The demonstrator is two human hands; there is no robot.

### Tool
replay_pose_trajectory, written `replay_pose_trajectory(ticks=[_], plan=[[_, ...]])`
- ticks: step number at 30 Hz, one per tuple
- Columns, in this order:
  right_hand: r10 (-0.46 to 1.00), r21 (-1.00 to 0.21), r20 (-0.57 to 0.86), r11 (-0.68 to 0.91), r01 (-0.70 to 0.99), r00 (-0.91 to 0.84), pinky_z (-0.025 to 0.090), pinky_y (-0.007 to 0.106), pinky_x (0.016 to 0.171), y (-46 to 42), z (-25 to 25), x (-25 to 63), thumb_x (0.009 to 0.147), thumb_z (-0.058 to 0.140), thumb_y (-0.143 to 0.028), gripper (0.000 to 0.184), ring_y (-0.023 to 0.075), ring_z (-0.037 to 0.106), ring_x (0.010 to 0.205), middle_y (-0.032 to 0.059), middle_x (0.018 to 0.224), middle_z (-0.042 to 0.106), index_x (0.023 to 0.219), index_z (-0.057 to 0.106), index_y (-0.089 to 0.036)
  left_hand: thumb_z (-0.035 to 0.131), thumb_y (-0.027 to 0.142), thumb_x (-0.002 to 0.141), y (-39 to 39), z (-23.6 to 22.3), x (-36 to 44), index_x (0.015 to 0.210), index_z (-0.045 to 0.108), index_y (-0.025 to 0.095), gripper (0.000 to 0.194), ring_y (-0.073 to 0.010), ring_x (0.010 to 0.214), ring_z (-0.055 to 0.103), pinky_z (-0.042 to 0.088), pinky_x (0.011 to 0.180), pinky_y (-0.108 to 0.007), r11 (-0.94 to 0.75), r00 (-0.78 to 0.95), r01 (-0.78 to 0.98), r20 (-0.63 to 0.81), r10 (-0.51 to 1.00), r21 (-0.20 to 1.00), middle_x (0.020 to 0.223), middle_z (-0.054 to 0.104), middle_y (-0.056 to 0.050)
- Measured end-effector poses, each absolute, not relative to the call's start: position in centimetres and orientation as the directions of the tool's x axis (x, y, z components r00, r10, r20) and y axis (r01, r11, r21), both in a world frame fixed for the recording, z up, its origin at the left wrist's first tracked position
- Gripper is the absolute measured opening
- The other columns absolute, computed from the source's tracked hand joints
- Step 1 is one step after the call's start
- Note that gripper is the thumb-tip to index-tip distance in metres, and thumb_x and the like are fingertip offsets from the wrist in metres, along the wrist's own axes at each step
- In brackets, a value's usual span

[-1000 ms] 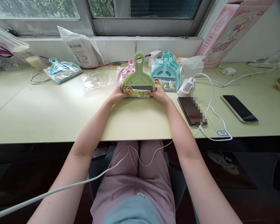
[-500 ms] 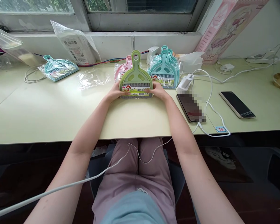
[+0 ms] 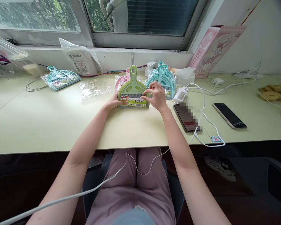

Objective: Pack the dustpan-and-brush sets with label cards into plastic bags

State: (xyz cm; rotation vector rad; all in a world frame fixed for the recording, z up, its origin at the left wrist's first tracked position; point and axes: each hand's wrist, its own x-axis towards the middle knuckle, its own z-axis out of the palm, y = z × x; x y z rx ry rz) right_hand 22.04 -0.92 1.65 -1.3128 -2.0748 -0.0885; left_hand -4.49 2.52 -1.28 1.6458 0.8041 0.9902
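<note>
A long pale-green desk (image 3: 49, 125) runs across the view beneath a window. A tall pink illustrated cardboard box (image 3: 213, 50) leans against the wall at the far right corner. A clear plastic bag holding white printed sheets (image 3: 81, 57) leans on the window ledge at the left.

At the middle of the desk stands the green plastic dustpan-and-brush set (image 3: 133, 89), propped on its wide edge. Its long axis runs from that wide edge up to the looped handle, which points up and away from the person, toward the window. A printed paper label band crosses its lower front, with grey bristles showing just above it.

The left hand (image 3: 112, 102) is closed on the set's lower left corner. The right hand (image 3: 155, 95) has fingertips pinched together at the set's right side, level with the bristles; whether it grips the plastic cannot be told.

Just behind to the right, a clear plastic wrapper holds a stack of teal dustpan sets (image 3: 162, 78). A pink dustpan set in wrapping (image 3: 123, 80) sits touching behind the green one. Far left lies one teal dustpan set in a clear bag (image 3: 59, 78), and an empty crumpled clear wrapper (image 3: 93, 87) lies between.

Right of the hands lie a black phone on a white cable (image 3: 186, 117) and a second black phone (image 3: 229, 115).
</note>
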Motion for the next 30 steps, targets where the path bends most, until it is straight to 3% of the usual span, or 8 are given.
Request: replay_pose_trajectory(ticks=[3, 5, 12, 16, 19, 23, 30], plan=[[0.796, -0.193, 0.473, 0.512, 0.837, -0.378, 0.036, 0.052, 0.096, -1.6, 1.5, 21.1, 0.082, 0.071, -0.054, 0.032, 0.0353, 0.049, 0.115, 0.0139, 0.117, 0.056, 0.087, 0.075, -0.022, 0.092, 0.032, 0.05, 2.6, -1.3, -4.5, 0.148, 0.043, 0.018, 0.111, -0.0385, 0.13, 0.054, 0.047, 0.108, -0.052, -0.261, 0.438, 0.032, 0.221, 0.872, 0.965, 0.141, 0.057, -0.018], [0.812, -0.208, 0.439, 0.507, 0.836, -0.384, 0.035, 0.051, 0.095, -1.8, 1.1, 20.6, 0.082, 0.072, -0.053, 0.031, 0.0341, 0.049, 0.114, 0.0133, 0.115, 0.057, 0.085, 0.076, -0.023, 0.092, 0.031, 0.05, 2.7, -1.4, -4.6, 0.15, 0.039, 0.018, 0.114, -0.0386, 0.131, 0.053, 0.046, 0.109, -0.052, -0.259, 0.432, 0.026, 0.223, 0.874, 0.966, 0.143, 0.055, -0.018], [0.87, -0.532, 0.408, 0.474, 0.702, -0.278, 0.037, 0.047, 0.095, -1.4, 1.0, 20.0, 0.085, 0.06, -0.065, 0.045, 0.0302, 0.052, 0.113, 0.0098, 0.112, 0.064, 0.078, 0.075, -0.023, 0.09, 0.032, 0.052, 2.7, -1.2, -4.6, 0.152, 0.037, 0.023, 0.114, -0.0371, 0.133, 0.051, 0.046, 0.109, -0.051, -0.281, 0.435, 0.03, 0.241, 0.868, 0.959, 0.145, 0.054, -0.016], [0.868, -0.734, 0.304, 0.476, 0.484, -0.392, 0.046, 0.036, 0.077, -1.6, 1.4, 19.8, 0.076, 0.068, -0.067, 0.046, 0.0214, 0.06, 0.084, 0.0052, 0.092, 0.069, 0.082, 0.072, -0.021, 0.09, 0.034, 0.052, 2.8, -1.1, -4.6, 0.15, 0.041, 0.023, 0.11, -0.0364, 0.133, 0.052, 0.047, 0.108, -0.05, -0.291, 0.438, 0.043, 0.243, 0.865, 0.956, 0.145, 0.054, -0.016], [0.88, -0.764, 0.28, 0.446, 0.466, -0.383, 0.046, 0.032, 0.069, -1.5, 1.4, 19.8, 0.07, 0.075, -0.059, 0.042, 0.0187, 0.06, 0.072, 0.0026, 0.081, 0.069, 0.084, 0.07, -0.02, 0.09, 0.035, 0.051, 2.8, -1.2, -4.6, 0.149, 0.042, 0.023, 0.11, -0.0358, 0.133, 0.052, 0.045, 0.11, -0.05, -0.299, 0.429, 0.047, 0.251, 0.868, 0.953, 0.145, 0.054, -0.016], [0.908, -0.692, 0.388, 0.4, 0.601, -0.157, 0.049, 0.037, 0.08, -0.7, 0.7, 20.7, 0.076, 0.075, -0.052, 0.031, 0.0246, 0.064, 0.088, 0.0041, 0.084, 0.07, 0.087, 0.069, -0.023, 0.091, 0.036, 0.05, 2.6, -1.4, -4.4, 0.149, 0.042, 0.024, 0.112, -0.0363, 0.133, 0.051, 0.045, 0.11, -0.051, -0.298, 0.435, 0.033, 0.255, 0.863, 0.954, 0.144, 0.055, -0.015], [0.896, -0.698, 0.438, 0.387, 0.602, -0.068, 0.049, 0.051, 0.096, 0.7, -1.3, 21.4, 0.079, 0.075, -0.053, 0.039, 0.0341, 0.06, 0.112, 0.008, 0.1, 0.068, 0.099, 0.064, -0.023, 0.09, 0.029, 0.051, 2.8, -1.8, -4.1, 0.148, 0.042, 0.026, 0.109, -0.0373, 0.135, 0.048, 0.042, 0.112, -0.053, -0.283, 0.446, 0.03, 0.241, 0.862, 0.959, 0.142, 0.055, -0.014]])
